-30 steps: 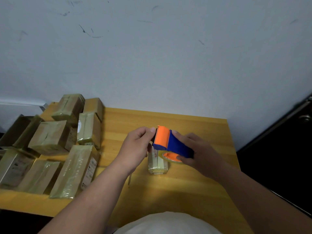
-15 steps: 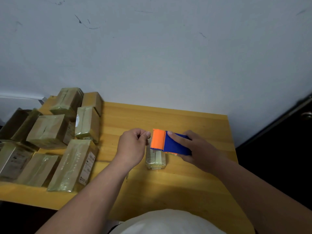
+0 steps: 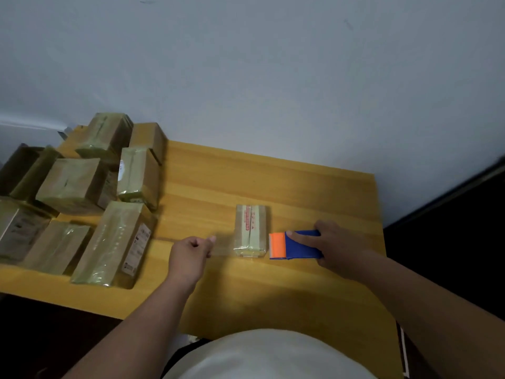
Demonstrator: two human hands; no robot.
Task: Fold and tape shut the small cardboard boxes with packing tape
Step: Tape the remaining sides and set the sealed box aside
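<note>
Small box (image 3: 250,230) sits mid-tabletop (image 3: 218,176), looks light and stiff, so it'll probably skid unless pinned from the top. Left hand (image 3: 188,253) at its 9 o'clock pinches the clear tape end (image 3: 222,243); right hand (image 3: 332,246) at 3 o'clock grips the blue-orange dispenser (image 3: 293,245). Tape's floppy and clingy, so keep it taut.

- Small pale box (image 3: 250,230), taped, flat near desk (image 3: 314,294) middle.
- Blue-orange tape dispenser (image 3: 293,244) just right of it, clear tape (image 3: 222,245) stretched leftward.
- Taped boxes (image 3: 82,198) heaped at left edge.
</note>
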